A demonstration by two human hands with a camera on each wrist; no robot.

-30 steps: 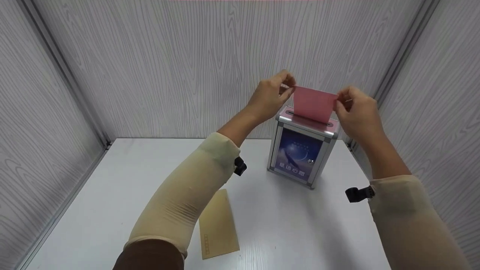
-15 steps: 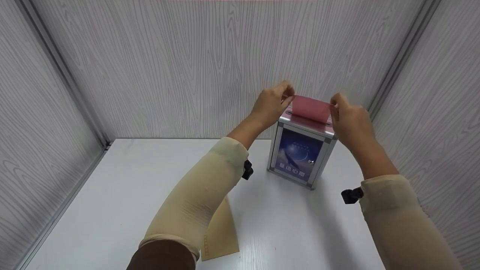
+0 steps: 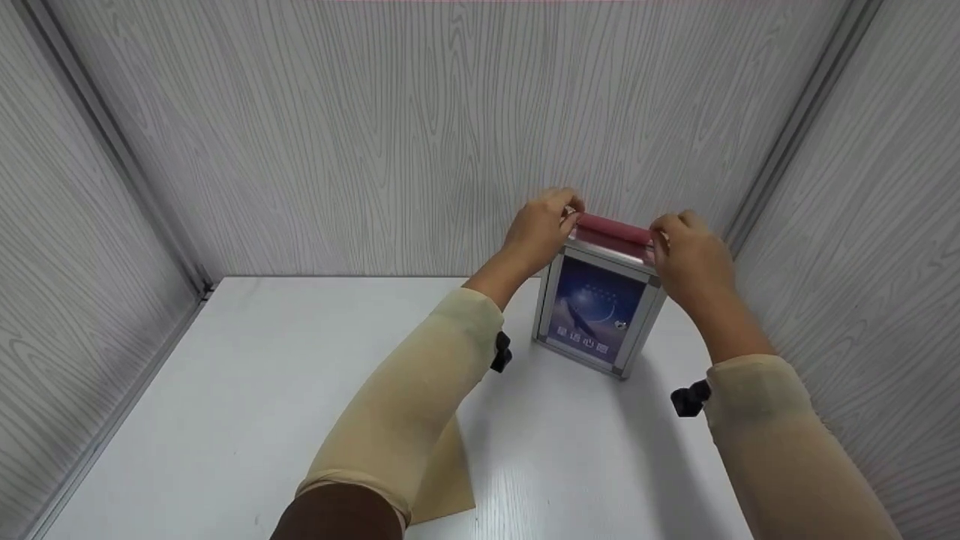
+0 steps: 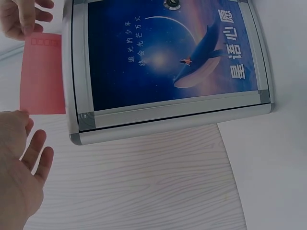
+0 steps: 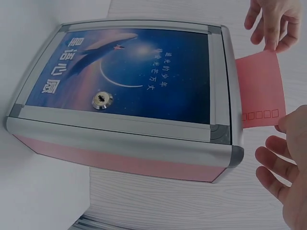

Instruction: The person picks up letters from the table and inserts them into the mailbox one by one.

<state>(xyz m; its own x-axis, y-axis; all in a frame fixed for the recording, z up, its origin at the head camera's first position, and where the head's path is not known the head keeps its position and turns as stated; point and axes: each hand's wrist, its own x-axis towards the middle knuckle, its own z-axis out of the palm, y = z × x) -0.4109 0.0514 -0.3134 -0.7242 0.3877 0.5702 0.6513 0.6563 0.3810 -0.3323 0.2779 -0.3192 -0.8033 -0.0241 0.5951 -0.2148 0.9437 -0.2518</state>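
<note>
A red envelope [image 3: 615,228] stands upright in the top slot of a metal-framed suggestion box [image 3: 596,311], with a strip showing above the lid in the head view. My left hand [image 3: 538,227] pinches its left top corner, and my right hand [image 3: 691,259] pinches the right one. Printed postcode squares show along one end of the envelope [image 5: 261,91] in the right wrist view. The box front carries a blue whale poster and a keyed lock [image 5: 102,100]. Fingers hide most of the slot's ends.
A brown envelope [image 3: 448,480] lies on the white table [image 3: 247,390], partly hidden under my left forearm. Behind the box rises a wood-grain panel [image 3: 390,135], with further panels at left and right.
Both hands have moved down together with the red envelope, which has sunk deeper into the slot. My left forearm now covers more of the brown envelope. The box has stayed put.
</note>
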